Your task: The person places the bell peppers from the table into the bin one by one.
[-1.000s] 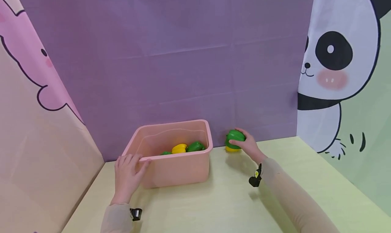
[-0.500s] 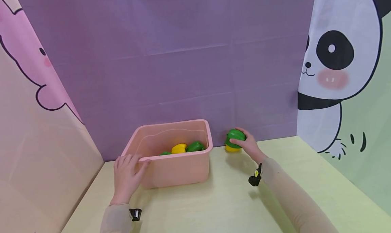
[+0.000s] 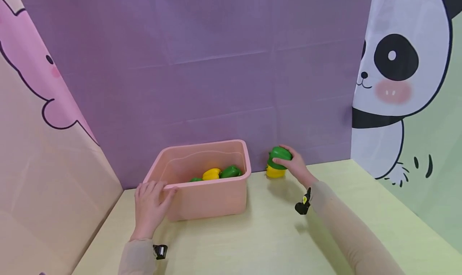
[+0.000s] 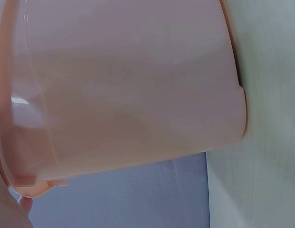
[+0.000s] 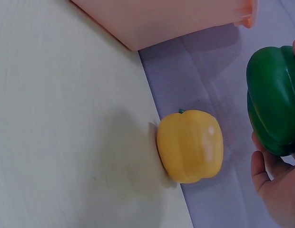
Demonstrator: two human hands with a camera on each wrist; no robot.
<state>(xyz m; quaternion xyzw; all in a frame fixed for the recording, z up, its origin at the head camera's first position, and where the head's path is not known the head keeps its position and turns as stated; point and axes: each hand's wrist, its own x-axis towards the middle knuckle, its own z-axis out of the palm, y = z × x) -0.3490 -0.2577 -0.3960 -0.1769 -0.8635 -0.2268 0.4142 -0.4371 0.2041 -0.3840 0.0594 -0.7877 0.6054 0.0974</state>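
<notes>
In the head view my left hand grips the front left corner of the rim of a pink plastic bin. The left wrist view mostly shows the bin's wall. My right hand holds a green bell pepper near the back wall. Below it a yellow bell pepper sits on the table. The right wrist view shows a gap between the held green pepper and the yellow pepper. Inside the bin lie a yellow pepper and a green pepper.
Another green item shows partly behind the bin's front rim. A purple cloth wall rises directly behind the pale table. Printed side panels, one with a panda, flank it.
My right hand has lifted the green bell pepper slightly, and more of the yellow pepper below it shows. The left hand stays on the bin's rim.
</notes>
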